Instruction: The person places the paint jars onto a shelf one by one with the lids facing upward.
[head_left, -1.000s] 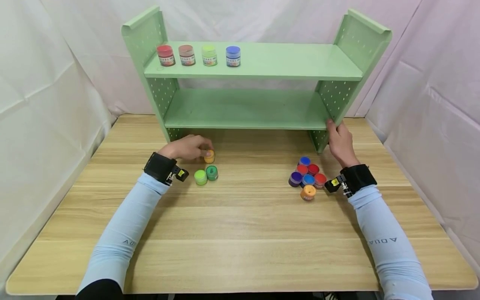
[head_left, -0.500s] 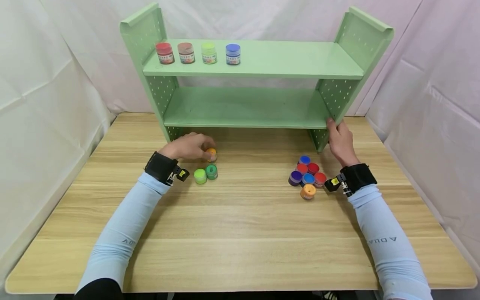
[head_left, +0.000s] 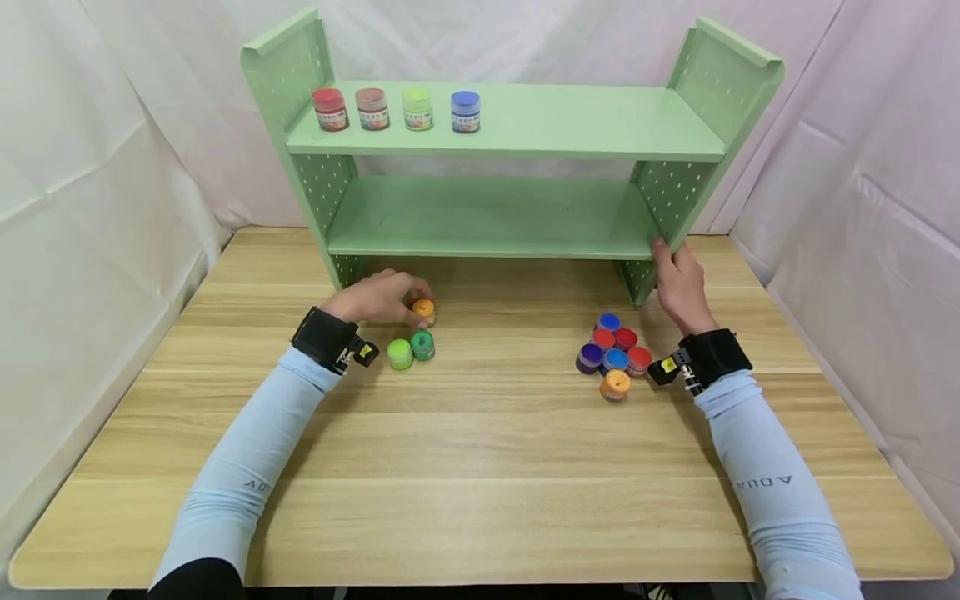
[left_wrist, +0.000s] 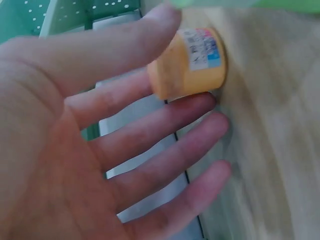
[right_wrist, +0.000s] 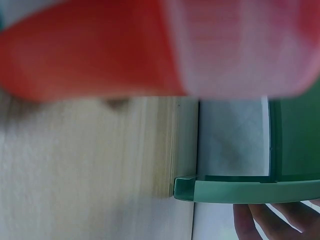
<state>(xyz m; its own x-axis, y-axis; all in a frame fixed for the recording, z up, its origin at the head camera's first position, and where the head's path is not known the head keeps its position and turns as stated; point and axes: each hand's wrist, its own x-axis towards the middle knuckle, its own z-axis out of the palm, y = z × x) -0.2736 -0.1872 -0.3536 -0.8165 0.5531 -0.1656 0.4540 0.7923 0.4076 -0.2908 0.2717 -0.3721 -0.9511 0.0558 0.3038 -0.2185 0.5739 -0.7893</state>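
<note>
At the shelf's left front, my left hand (head_left: 384, 297) is around an orange paint jar (head_left: 426, 312) standing on the table. In the left wrist view the thumb is beside the labelled orange jar (left_wrist: 192, 65), with the other fingers spread and nearly straight. A light green jar (head_left: 400, 353) and a dark green jar (head_left: 422, 344) stand just in front of it. My right hand (head_left: 681, 287) grips the right side panel of the green shelf (head_left: 495, 212), thumb inside and fingers outside; its fingers (right_wrist: 272, 220) show past the panel edge in the right wrist view.
On the top board stand a red jar (head_left: 331, 110), a brownish-red jar (head_left: 372, 109), a light green jar (head_left: 417, 109) and a blue jar (head_left: 465, 112). Several red, blue and purple jars cluster near my right wrist, with an orange-lidded jar (head_left: 615, 385) in front. White cloth (head_left: 82, 167) surrounds the table.
The orange jar at my left hand has shifted slightly right, and its lid is less covered by the fingers. My right hand stays on the shelf panel.
</note>
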